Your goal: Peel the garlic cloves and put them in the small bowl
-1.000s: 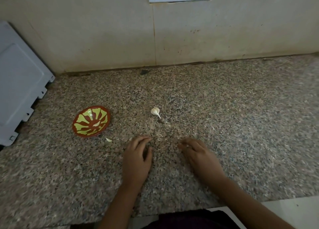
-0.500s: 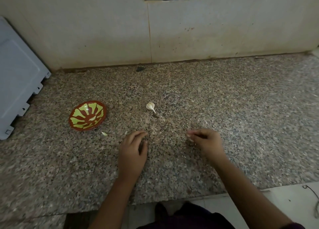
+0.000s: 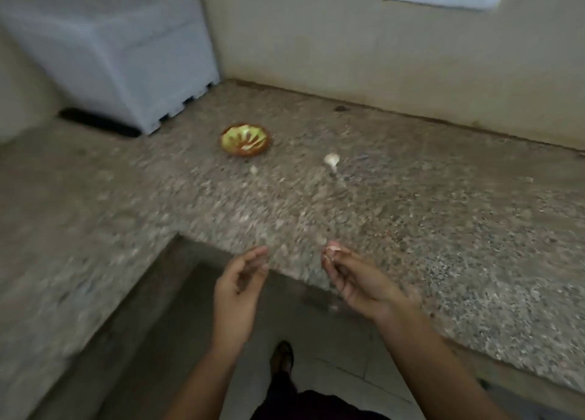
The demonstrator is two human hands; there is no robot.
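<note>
Garlic clove (image 3: 333,249) pinched in right hand (image 3: 357,280) | left hand (image 3: 239,280) slack, empty | risk: blurry, clove held past surface (image 3: 411,229) edge, could drop to floor (image 3: 332,365); bowl (image 3: 245,139) well apart, upper centre

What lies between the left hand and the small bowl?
Head view: one small pale scrap on the counter near the small bowl; otherwise bare granite toward the left hand.

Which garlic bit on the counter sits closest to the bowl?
The small pale scrap just in front of the small bowl; the larger stemmed garlic piece lies farther right.
</note>
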